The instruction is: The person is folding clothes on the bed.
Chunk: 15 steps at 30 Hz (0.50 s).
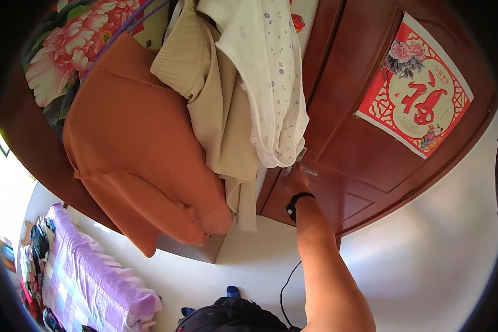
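My right hand (298, 177) reaches forward to a metal door handle (310, 171) and grips it, though the fingers are small and partly hidden. A dark band with a small device (292, 208) is on that wrist. The handle sits on a reddish-brown panelled door (336, 137), which looks closed. Just left of the hand hangs a white garment with small purple flowers (279, 83). Beige trousers (216, 120) and an orange-brown garment (141, 137) hang beside it, covering part of the door frame. My left hand is out of view.
A red-and-white poster (417, 89) with writing is on the door. A bed with a purple checked cover (91, 269) stands lower left, with piled clothes (37, 249) along its far side. A black cable (283, 290) trails over the pale tiled floor (249, 249). A white wall (419, 257) is at right.
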Motion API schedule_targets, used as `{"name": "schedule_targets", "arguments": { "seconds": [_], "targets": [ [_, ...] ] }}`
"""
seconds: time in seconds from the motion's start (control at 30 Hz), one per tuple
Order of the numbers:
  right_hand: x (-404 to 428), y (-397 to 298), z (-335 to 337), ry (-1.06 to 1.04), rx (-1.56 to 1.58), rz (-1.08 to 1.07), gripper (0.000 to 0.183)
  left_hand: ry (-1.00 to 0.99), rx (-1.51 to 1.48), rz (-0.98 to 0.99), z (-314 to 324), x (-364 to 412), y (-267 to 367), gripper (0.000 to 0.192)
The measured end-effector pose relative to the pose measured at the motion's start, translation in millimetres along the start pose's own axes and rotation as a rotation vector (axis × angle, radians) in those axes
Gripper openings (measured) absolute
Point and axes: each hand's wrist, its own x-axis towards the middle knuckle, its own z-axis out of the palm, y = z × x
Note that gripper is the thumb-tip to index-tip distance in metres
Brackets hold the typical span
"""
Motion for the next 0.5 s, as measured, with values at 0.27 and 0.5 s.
{"name": "schedule_targets", "arguments": {
  "seconds": [0.27,0.5],
  "targets": [
    [6.1,22.9,11.0,0.092,-0.064,-0.029,0.092,-0.009,0.0,0.005,10.7,5.0,8.6,0.03],
    [-1.5,-4.6,8.2,0.037,-0.026,-0.019,0.1,0.018,0.007,0.005,10.9,0.8,9.0,0.028]
  ]
}}
